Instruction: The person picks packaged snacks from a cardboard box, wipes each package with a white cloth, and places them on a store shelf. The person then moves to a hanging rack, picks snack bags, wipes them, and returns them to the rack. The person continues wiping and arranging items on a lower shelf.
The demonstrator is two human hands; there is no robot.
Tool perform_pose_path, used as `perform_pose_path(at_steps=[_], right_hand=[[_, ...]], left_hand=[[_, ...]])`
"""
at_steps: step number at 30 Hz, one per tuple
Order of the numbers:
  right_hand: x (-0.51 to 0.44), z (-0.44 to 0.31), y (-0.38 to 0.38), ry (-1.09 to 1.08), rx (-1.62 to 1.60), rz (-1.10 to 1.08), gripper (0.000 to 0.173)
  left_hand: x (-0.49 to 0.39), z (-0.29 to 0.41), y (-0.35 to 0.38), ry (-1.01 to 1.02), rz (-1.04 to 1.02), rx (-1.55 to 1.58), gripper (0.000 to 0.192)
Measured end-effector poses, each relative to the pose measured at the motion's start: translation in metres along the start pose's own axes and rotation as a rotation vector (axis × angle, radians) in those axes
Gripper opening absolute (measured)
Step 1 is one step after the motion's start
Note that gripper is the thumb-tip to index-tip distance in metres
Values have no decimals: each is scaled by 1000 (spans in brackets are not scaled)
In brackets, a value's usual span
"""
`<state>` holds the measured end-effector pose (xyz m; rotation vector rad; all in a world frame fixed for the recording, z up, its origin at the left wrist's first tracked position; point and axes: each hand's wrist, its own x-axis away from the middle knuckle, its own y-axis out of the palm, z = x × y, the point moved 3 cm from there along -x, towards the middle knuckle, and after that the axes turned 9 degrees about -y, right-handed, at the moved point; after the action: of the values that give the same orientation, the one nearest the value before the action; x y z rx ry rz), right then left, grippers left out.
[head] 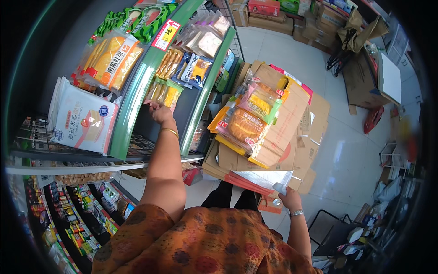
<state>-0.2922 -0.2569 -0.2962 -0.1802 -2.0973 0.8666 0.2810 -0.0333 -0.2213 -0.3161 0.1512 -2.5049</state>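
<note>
My left hand (161, 113) reaches onto a shelf, its fingers at the pink edge of a packaged bread (170, 94) with a yellow and green wrapper; whether they grip it is hard to tell. My right hand (291, 199) is closed around a crumpled whitish item (280, 188), low at the right beside a stack of flattened cardboard (301, 133). On that stack lie a wrapped bread loaf (247, 126) and a yellow bread in a pink and green wrapper (260, 103). A blue-wrapped bread (192, 70) sits on the shelf beyond my left hand.
The upper shelf, with a green edge strip (140, 89), holds a white bread package (85, 118), orange toast bags (114, 61) and green packets (143, 22). Snack racks (73, 219) stand lower left. Cardboard boxes (318, 27) line the far wall; an open carton (362, 75) stands right.
</note>
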Motion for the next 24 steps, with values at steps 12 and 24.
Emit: perform_pose_path(at_steps=[12,24], right_hand=[[-5,3,-1,-51,-17,45,39],[12,19,9,9,-41,16,37]], left_hand=[[208,11,107,653,-1217,-498,55],[229,11,125,425,-1204,-700,18]])
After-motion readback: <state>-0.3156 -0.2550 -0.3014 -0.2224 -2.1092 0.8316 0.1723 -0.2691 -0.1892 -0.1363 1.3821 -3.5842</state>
